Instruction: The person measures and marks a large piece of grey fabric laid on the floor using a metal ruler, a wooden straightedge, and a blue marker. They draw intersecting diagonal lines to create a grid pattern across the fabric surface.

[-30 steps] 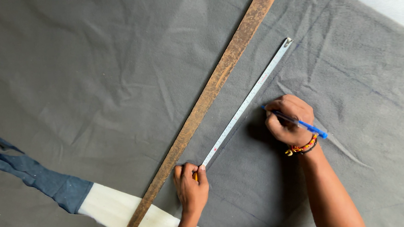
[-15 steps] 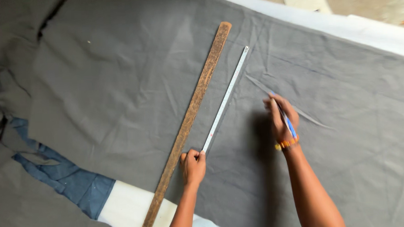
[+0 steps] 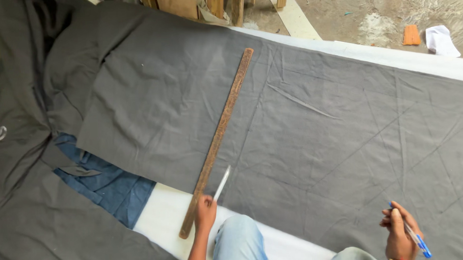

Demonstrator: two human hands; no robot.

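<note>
Nearest: knees in light trousers point(image 3: 240, 246) at bottom edge. Left hand point(image 3: 205, 211) closed round near end of thin metal ruler point(image 3: 222, 183), lifted and foreshortened, long axis pointing away and slightly right. Right hand point(image 3: 398, 231) well apart to the right, pinching blue pen point(image 3: 417, 240), clear of cloth. Just left of ruler: long rusty wooden stick point(image 3: 219, 137), flat on grey cloth point(image 3: 320, 131), running near-left to far-right; left hand nearer. Blue cloth point(image 3: 109, 187) and white bench point(image 3: 162, 213) exposed at left. Far: bare floor point(image 3: 382, 9).
</note>
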